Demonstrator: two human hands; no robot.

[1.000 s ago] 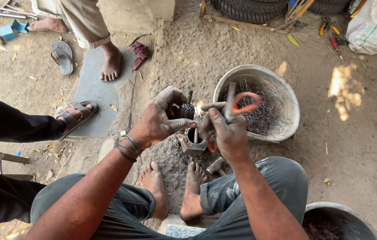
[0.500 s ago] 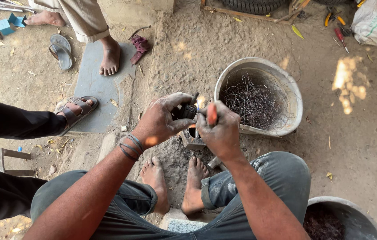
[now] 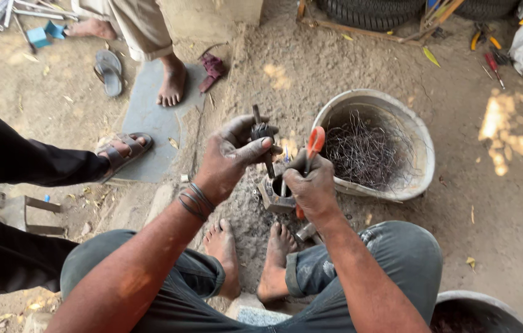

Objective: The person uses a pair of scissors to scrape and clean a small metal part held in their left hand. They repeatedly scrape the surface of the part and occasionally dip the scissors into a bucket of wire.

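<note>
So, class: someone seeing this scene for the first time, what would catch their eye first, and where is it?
At the centre, the left hand grips a dark metal part with a rod, while the right hand holds orange-handled pliers beside it. Just right of the hands sits a battered metal basin holding a tangle of thin wire. Below the hands, a small metal block rests on the dirt.

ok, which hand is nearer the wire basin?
Right. The right hand, gripping orange-handled pliers, sits just beside the wire basin rim; the left hand, holding a dark metal part, is farther away.
</note>
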